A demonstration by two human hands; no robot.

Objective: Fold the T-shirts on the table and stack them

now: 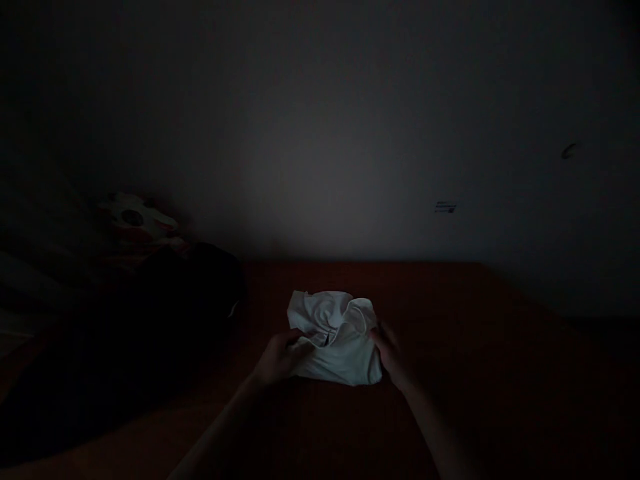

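A white shirt [340, 365], bunched into a small bundle, lies on a reddish-brown tabletop [320, 427]. Its collar opening faces up, and a small dark tag shows inside. My left hand [279, 358] grips the left edge of the cloth, thumb on top and the other fingers partly hidden. At the right edge, my right hand [391, 352] has its fingers closed on the fabric. Dim light hides the finer detail of both hands.
A large black item [165, 333], perhaps cloth or a bag, covers the table's left side. Behind it sits a white-and-dark plush toy [137, 217]. A plain wall [320, 133] with small dark marks [445, 207] rises beyond the table's back edge.
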